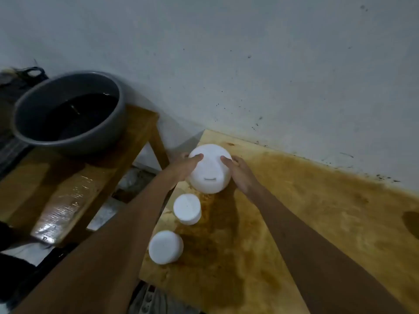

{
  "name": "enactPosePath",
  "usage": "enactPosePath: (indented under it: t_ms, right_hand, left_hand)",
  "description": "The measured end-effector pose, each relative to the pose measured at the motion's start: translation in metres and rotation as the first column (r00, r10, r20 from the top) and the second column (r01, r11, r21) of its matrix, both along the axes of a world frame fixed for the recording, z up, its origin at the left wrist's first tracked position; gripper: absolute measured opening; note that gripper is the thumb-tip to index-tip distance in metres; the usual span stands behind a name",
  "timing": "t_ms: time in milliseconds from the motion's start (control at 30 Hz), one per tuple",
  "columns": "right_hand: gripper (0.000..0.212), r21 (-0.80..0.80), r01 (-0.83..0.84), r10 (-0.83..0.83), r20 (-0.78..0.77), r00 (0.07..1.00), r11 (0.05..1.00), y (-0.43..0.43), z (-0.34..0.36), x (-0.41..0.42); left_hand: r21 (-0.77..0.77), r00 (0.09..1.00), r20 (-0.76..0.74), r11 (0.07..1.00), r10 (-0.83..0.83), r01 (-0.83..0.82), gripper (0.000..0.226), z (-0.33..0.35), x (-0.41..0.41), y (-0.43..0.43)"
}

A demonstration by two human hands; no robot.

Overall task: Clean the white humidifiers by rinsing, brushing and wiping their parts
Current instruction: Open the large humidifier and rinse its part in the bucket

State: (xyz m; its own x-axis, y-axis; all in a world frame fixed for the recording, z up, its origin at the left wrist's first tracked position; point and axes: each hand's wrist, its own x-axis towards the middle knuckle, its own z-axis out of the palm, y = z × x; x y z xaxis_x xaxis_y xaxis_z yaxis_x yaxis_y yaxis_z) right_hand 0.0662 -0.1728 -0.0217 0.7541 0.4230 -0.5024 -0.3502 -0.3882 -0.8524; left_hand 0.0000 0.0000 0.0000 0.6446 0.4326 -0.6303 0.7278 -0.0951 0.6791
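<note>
- Head view: clasping the large white humidifier (209,171) from either side, left grip (182,166) and right grip (241,174) both curled round it, thumbs on top; likely for a steady two-handed lift.
- Held at the bench (306,211) far left corner; whether lifted clear, impossible to tell.
- Lined up nearer along the edge: middle humidifier (187,208), nearest humidifier (165,247), probably queued.
- To the left, on a wooden stand (138,125): grey basin (29,109) of water, handy for rinsing.

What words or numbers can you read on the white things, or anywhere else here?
No words, numbers or signs can be read anywhere.
The big white humidifier, gripped by the left hand and the right hand, shows only a small dark slot-like mark, no letters.
The middle white humidifier and the near white humidifier look plain.
The shiny plastic wrap on the bench is too blurred to tell.
</note>
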Motion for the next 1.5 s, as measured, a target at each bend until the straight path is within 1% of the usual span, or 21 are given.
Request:
enactPosePath:
  t_ms: [67, 200, 300, 433, 567, 700, 800, 900, 1033, 1067, 1200, 1367, 1500]
  right_hand:
    - [0.066, 0.008, -0.001, 0.001, -0.017, 1.0, 1.0, 0.003, -0.004, 0.003]
    - [0.067, 0.012, 0.018, -0.018, -0.044, 0.999, 1.0, 0.004, -0.015, 0.0]
    - [0.068, 0.037, 0.067, -0.065, -0.045, 0.997, 0.997, 0.006, -0.018, -0.002]
    - [0.067, 0.029, 0.119, -0.118, -0.029, 0.993, 0.992, 0.006, -0.018, -0.008]
    - [0.065, 0.083, 0.173, -0.173, -0.008, 0.985, 0.981, -0.006, -0.01, -0.012]
    - [0.076, 0.118, 0.213, -0.216, 0.009, 0.976, 0.97, -0.037, 0.01, -0.016]
    - [0.062, 0.146, 0.224, -0.231, 0.036, 0.972, 0.964, -0.07, 0.024, -0.021]
    - [0.055, 0.157, 0.227, -0.237, 0.05, 0.97, 0.961, -0.105, 0.032, -0.029]
    - [0.059, 0.125, 0.226, -0.236, 0.071, 0.969, 0.966, -0.152, 0.032, -0.046]
    - [0.059, 0.119, 0.242, -0.253, 0.085, 0.964, 0.963, -0.171, 0.029, -0.052]
    - [0.051, 0.122, 0.27, -0.285, 0.127, 0.95, 0.955, -0.216, 0.011, -0.067]
    - [0.04, 0.15, 0.289, -0.314, 0.18, 0.932, 0.945, -0.249, -0.017, -0.088]
    - [0.045, 0.152, 0.307, -0.335, 0.213, 0.918, 0.939, -0.267, -0.033, -0.105]
  left_hand:
    - [-0.025, 1.0, 0.004, 1.0, -0.002, 0.002, 0.063, -0.003, 0.006, 0.004]
    - [-0.066, 0.999, -0.035, 0.998, 0.005, -0.007, 0.065, -0.008, 0.008, 0.007]
    - [-0.095, 0.999, -0.007, 0.995, 0.038, -0.039, 0.065, -0.012, 0.007, 0.007]
    - [-0.068, 0.998, 0.012, 0.996, 0.054, -0.053, 0.064, -0.012, 0.007, 0.006]
    - [-0.04, 0.999, 0.046, 0.999, 0.027, -0.026, 0.065, 0.001, 0.009, -0.006]
    - [-0.007, 0.994, 0.111, 1.0, -0.019, 0.02, 0.062, 0.027, 0.008, -0.039]
    - [0.014, 0.982, 0.177, 0.998, -0.06, 0.059, 0.06, 0.04, 0.004, -0.07]
    - [0.002, 0.971, 0.236, 0.999, -0.048, 0.049, 0.058, 0.042, -0.005, -0.106]
    - [-0.034, 0.958, 0.286, 0.998, -0.031, 0.043, 0.058, 0.029, -0.019, -0.155]
    - [-0.027, 0.952, 0.302, 0.998, -0.051, 0.062, 0.059, 0.022, -0.023, -0.173]
    - [-0.019, 0.933, 0.342, 0.992, -0.112, 0.126, 0.061, -0.008, -0.028, -0.213]
    - [0.017, 0.903, 0.39, 0.982, -0.181, 0.189, 0.064, -0.044, -0.034, -0.243]
    - [0.037, 0.881, 0.424, 0.976, -0.21, 0.215, 0.066, -0.061, -0.044, -0.26]
